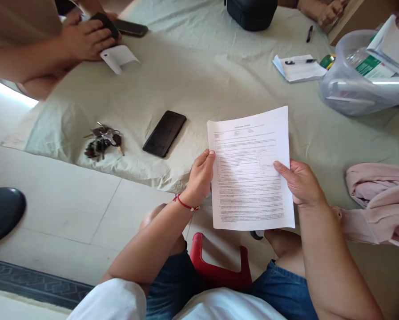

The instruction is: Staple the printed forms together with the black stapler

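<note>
A printed sheet of paper is held up over the near edge of the table, its lines of small text facing me. Gripping its left edge is my left hand, thumb on the front and a red bracelet at the wrist. My right hand pinches the right edge, the thumb lying on the print and the fingers behind, partly hidden. Left of the paper a black smartphone lies on the cloth. Farther left is a bunch of keys.
A cloth-covered table carries a clear plastic bin, a notepad with a pen, a black case and a pink cloth. At upper left another person's hands hold a dark object. A red stool stands below.
</note>
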A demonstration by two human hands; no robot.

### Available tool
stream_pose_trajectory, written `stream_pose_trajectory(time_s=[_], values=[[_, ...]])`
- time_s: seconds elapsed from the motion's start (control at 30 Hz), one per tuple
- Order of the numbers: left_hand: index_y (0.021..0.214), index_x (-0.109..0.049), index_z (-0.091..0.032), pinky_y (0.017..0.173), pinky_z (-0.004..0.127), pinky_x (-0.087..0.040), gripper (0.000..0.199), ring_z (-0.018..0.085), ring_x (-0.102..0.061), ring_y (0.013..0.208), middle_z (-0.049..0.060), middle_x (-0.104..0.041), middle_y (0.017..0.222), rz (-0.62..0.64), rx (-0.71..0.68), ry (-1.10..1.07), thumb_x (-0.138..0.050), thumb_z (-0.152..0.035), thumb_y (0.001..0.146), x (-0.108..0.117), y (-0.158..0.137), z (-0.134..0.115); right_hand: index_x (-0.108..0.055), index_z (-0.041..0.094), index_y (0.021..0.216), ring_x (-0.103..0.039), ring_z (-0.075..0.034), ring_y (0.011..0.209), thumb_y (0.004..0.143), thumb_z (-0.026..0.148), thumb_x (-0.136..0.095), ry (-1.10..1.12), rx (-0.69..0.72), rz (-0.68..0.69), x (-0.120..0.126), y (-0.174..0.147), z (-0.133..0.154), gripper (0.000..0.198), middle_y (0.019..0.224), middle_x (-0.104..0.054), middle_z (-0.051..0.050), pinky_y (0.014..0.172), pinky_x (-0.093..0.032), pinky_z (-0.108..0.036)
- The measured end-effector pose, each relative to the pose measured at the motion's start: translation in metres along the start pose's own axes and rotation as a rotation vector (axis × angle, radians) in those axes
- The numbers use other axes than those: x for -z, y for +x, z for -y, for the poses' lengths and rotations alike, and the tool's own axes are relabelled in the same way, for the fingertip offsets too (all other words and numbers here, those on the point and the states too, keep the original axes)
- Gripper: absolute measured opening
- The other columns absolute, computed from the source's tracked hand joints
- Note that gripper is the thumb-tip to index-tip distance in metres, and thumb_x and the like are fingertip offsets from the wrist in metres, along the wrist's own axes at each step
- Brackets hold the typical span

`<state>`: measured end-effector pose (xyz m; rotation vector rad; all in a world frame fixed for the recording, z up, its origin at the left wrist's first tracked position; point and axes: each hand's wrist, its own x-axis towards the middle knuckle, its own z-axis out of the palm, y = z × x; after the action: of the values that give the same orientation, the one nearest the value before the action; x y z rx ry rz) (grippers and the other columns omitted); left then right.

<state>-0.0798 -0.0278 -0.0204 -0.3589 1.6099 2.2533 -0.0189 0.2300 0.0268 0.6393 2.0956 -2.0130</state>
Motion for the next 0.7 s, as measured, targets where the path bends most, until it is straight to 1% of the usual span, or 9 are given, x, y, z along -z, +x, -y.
stream_pose_trajectory(time_s=[0.13,0.2,0.27,0.33,0.4,0.47,0.5,0.6,0.7], values=[[0.103,-0.073,-0.019,0.089,0.034,-0.058,0.035,0.022,-0.072,0.1,0.008,-0.078,0.111,-0.009,0.062,-0.049,-0.08,-0.052,0.095,-0.007,-0.007,-0.002,-0.085,0.025,0.11,-0.084,-0.032,0.1,0.09,0.061,-0.085,-0.122,-0.046,0.052,0.009,0.004,-0.002,0.041,0.109,-0.087,-0.008,0.104,-0.066,-0.055],[0.101,-0.073,-0.018,0.085,0.034,-0.057,0.033,0.021,-0.071,0.094,0.008,-0.077,0.106,0.015,0.103,-0.076,-0.08,-0.05,0.094,-0.011,-0.011,0.001,-0.081,0.025,0.122,-0.083,-0.033,0.099,0.093,0.052,-0.081,-0.284,0.004,-0.063,0.016,0.009,-0.006,0.04,0.113,-0.086,-0.009,0.101,-0.066,-0.058],[0.097,-0.073,-0.018,0.082,0.033,-0.056,0.033,0.02,-0.07,0.09,0.007,-0.075,0.102,0.056,0.15,-0.097,-0.082,-0.05,0.092,-0.015,-0.017,0.005,-0.073,0.025,0.138,-0.082,-0.034,0.104,0.091,0.037,-0.079,-0.529,0.137,-0.288,0.021,0.014,-0.01,0.049,0.122,-0.083,-0.011,0.101,-0.065,-0.062],[0.094,-0.073,-0.018,0.079,0.031,-0.055,0.035,0.02,-0.068,0.089,0.007,-0.074,0.101,0.107,0.181,-0.096,-0.083,-0.05,0.09,-0.019,-0.024,0.009,-0.066,0.024,0.148,-0.076,-0.038,0.121,0.088,0.026,-0.076,-0.782,0.337,-0.485,0.021,0.017,-0.011,0.062,0.138,-0.077,-0.015,0.107,-0.062,-0.065],[0.09,-0.071,-0.018,0.075,0.03,-0.053,0.037,0.018,-0.066,0.085,0.006,-0.072,0.097,0.16,0.2,-0.069,-0.084,-0.053,0.09,-0.021,-0.032,0.011,-0.064,0.023,0.151,-0.067,-0.04,0.138,0.091,0.022,-0.072,-0.953,0.557,-0.573,0.015,0.016,-0.009,0.061,0.151,-0.069,-0.018,0.114,-0.057,-0.066],[0.087,-0.069,-0.018,0.071,0.029,-0.05,0.04,0.017,-0.063,0.08,0.004,-0.068,0.091,0.211,0.228,-0.037,-0.082,-0.056,0.091,-0.022,-0.039,0.011,-0.068,0.023,0.147,-0.062,-0.038,0.142,0.099,0.024,-0.065,-1.026,0.726,-0.586,0.004,0.013,-0.005,0.048,0.154,-0.067,-0.017,0.118,-0.054,-0.064],[0.087,-0.068,-0.018,0.069,0.028,-0.048,0.042,0.016,-0.061,0.077,0.003,-0.067,0.088,0.233,0.243,-0.021,-0.082,-0.057,0.091,-0.022,-0.043,0.011,-0.071,0.025,0.142,-0.063,-0.037,0.141,0.103,0.026,-0.061,-1.037,0.772,-0.57,-0.002,0.012,-0.003,0.04,0.151,-0.069,-0.016,0.119,-0.055,-0.062],[0.087,-0.067,-0.019,0.067,0.028,-0.046,0.042,0.014,-0.057,0.075,0.001,-0.063,0.084,0.284,0.26,0.038,-0.081,-0.058,0.093,-0.024,-0.051,0.011,-0.079,0.025,0.129,-0.066,-0.033,0.136,0.11,0.027,-0.053,-1.0,0.833,-0.453,-0.021,0.009,0.001,0.032,0.135,-0.079,-0.012,0.12,-0.055,-0.057],[0.084,-0.068,-0.02,0.074,0.031,-0.052,0.041,0.018,-0.059,0.082,0.003,-0.065,0.087,0.279,0.193,0.118,-0.083,-0.058,0.092,-0.026,-0.058,0.015,-0.08,0.021,0.13,-0.067,-0.032,0.136,0.112,0.026,-0.052,-0.962,0.839,-0.355,-0.034,0.008,0.0,0.033,0.132,-0.081,-0.012,0.121,-0.055,-0.055]])
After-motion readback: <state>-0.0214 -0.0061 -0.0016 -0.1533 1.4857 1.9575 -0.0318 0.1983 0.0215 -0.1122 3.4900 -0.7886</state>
